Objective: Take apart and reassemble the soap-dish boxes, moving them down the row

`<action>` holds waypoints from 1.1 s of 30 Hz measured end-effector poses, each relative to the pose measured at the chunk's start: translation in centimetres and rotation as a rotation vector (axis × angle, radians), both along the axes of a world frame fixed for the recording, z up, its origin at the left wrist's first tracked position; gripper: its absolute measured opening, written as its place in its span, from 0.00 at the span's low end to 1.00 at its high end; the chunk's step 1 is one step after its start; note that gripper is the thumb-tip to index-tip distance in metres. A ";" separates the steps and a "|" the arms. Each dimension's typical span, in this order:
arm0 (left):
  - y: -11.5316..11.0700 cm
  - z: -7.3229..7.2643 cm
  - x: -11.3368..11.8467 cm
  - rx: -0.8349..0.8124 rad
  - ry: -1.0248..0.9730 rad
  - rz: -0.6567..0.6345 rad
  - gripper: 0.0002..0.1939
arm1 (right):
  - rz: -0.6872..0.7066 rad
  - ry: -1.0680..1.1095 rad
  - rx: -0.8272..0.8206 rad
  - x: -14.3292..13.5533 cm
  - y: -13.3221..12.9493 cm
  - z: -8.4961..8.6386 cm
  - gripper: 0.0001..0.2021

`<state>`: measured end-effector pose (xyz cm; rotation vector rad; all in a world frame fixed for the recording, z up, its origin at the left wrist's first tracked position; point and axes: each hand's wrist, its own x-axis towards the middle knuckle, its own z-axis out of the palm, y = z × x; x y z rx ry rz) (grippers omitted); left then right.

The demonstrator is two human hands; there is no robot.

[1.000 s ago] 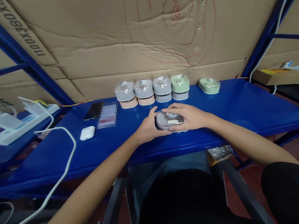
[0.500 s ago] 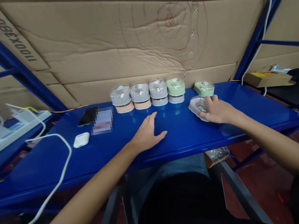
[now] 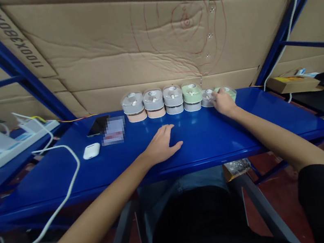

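Note:
My right hand (image 3: 224, 102) grips a small grey box with a clear lid (image 3: 207, 98) at the right end of the row, by the back of the table. Its fingers cover part of the box. Just behind the hand sits a green box with a clear lid (image 3: 230, 92), partly hidden. Left of these stand stacked pairs of similar boxes: a green-topped stack (image 3: 193, 97), a grey stack (image 3: 173, 100) and two grey-over-peach stacks (image 3: 154, 104). My left hand (image 3: 162, 144) rests on the table in front of the stacks, fingers spread, holding nothing.
On the blue table (image 3: 119, 166) lie a white earbud case (image 3: 91, 150), a dark phone (image 3: 97, 126) and a blurred-out paper. A power strip (image 3: 13, 144) with a white cable stands at left. Cardboard (image 3: 105, 44) walls the back; an open carton (image 3: 294, 84) sits at right.
My right hand has moved back and slightly left with the grey box, from the table's right front to beside the green-topped stack. My left hand stays nearly still.

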<state>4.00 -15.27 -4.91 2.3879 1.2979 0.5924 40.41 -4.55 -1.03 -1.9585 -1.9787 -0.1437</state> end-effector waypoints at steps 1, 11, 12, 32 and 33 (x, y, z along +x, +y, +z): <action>0.0 0.0 0.0 0.001 -0.002 0.002 0.42 | -0.005 -0.004 0.012 -0.1 0.2 0.1 0.20; -0.2 0.2 0.2 0.006 0.046 0.003 0.39 | 0.281 -0.162 0.170 -5.6 0.8 3.0 0.51; -0.2 0.3 0.2 0.003 0.050 0.006 0.39 | 0.253 -0.155 0.120 -6.6 1.1 3.2 0.55; 1.3 -0.7 -0.6 -0.055 -0.401 0.050 0.45 | 0.537 0.481 0.323 -2.9 -1.2 5.0 0.41; 1.7 -0.8 -0.7 -0.079 -0.496 0.045 0.46 | 0.651 0.496 0.263 -3.2 -2.3 4.5 0.41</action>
